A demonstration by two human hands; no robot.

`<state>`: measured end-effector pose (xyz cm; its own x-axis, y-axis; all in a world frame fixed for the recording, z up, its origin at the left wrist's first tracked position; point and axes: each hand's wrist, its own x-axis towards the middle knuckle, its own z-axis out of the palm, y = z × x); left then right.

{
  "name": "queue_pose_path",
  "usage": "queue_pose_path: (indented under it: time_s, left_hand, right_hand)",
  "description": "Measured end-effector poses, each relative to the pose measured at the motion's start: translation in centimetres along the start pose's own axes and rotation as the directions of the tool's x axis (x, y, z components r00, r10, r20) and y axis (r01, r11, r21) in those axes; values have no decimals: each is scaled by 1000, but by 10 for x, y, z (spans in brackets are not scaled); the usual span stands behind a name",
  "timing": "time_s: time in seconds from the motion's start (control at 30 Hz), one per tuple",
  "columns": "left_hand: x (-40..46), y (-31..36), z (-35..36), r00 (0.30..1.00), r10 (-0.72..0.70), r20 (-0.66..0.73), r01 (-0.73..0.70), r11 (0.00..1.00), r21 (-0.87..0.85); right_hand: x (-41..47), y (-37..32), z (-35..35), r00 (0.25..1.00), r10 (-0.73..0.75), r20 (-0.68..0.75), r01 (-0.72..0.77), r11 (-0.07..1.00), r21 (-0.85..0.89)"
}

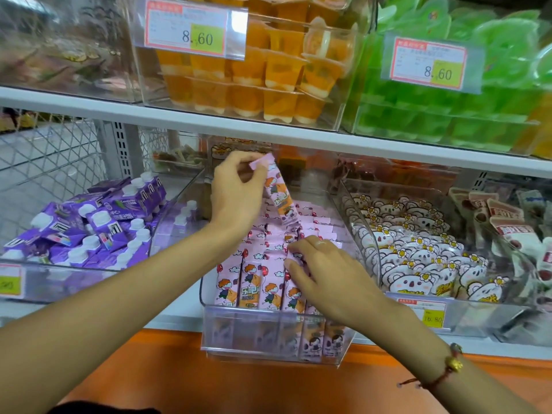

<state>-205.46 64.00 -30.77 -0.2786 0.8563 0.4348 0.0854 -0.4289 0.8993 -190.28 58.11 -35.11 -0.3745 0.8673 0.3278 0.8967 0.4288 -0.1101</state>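
A clear plastic bin [277, 348] on the lower shelf holds several pink snack packets [254, 282] standing in rows. My left hand [236, 192] pinches the top of one pink packet [279, 195] and holds it tilted above the rows at the back of the bin. My right hand [325, 273] rests on the packets near the front right of the bin, its fingers curled down among their tops.
A bin of purple cartons [89, 228] stands to the left, and a bin of koala-print packets [418, 258] to the right. The shelf above carries bins of orange jelly cups [254, 70] and green jelly cups [448, 115] with price tags. An orange ledge [209, 380] runs below.
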Motion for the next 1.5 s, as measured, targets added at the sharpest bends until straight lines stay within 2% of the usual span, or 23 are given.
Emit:
queue_pose_path:
  time_s: [0.07, 0.17, 0.23, 0.3, 0.43, 0.5, 0.6, 0.67, 0.77, 0.87, 1.0, 1.17, 1.23, 1.33, 1.4, 1.5]
  left_hand:
    - [-12, 4, -9, 997, 53, -63, -55, 998, -35]
    - [-31, 9, -23, 992, 98, -74, -104, 992, -72]
    - [-43, 10, -29, 995, 91, -27, -94, 991, -99]
    - [-52, 11, -31, 996, 90, 24, -87, 990, -110]
    - [-60, 12, -28, 985, 84, 153, -63, 989, -133]
    - [-63, 9, -29, 974, 71, 214, -40, 989, -144]
    - [-64, 3, -30, 956, 57, 288, -46, 998, -45]
    - [-66, -1, -29, 942, 8, 336, -19, 999, 29]
    - [-71, -6, -25, 918, -8, 396, -25, 997, 79]
    - [-74, -8, -22, 925, 23, 380, -80, 988, 135]
    - [-70, -6, -22, 919, 62, 390, -108, 989, 97]
    - [-71, -7, -24, 871, 55, 489, -95, 994, 58]
    - [-72, -9, -24, 857, 55, 512, -122, 988, 98]
    - [-76, -12, -22, 875, 119, 469, -231, 954, 190]
    - [-78, -12, -19, 895, 162, 416, -267, 941, 209]
    - [-76, -8, -18, 896, 195, 398, -271, 951, 146]
  right_hand:
    - [-1, 0, -3, 1000, 17, -13, -16, 998, 53]
    - [-5, -3, -14, 992, 73, -102, -45, 966, 253]
    - [-6, -6, -24, 975, 166, -145, -82, 886, 457]
    - [-6, -11, -30, 975, 199, -96, -90, 757, 648]
    - [-4, -17, -29, 976, 201, -80, -74, 656, 751]
    - [-3, -12, -28, 956, 292, -20, -143, 525, 839]
    - [-1, -3, -26, 906, 386, 174, -274, 221, 936]
    - [0, -1, -26, 891, 397, 219, -291, 132, 947]
    - [0, -3, -24, 896, 400, 194, -263, 124, 957]
    - [-1, -6, -22, 895, 411, 175, -258, 156, 954]
    - [-1, 2, -27, 907, 400, 135, -210, 149, 966]
    - [-4, 6, -33, 955, 263, 136, -180, 150, 972]
    - [-5, 3, -31, 947, 300, 119, -177, 174, 969]
    - [-5, -2, -27, 903, 427, 46, -140, 191, 971]
    - [-5, -8, -25, 891, 453, -30, -93, 246, 965]
    - [-7, -13, -25, 899, 406, -166, -1, 380, 925]
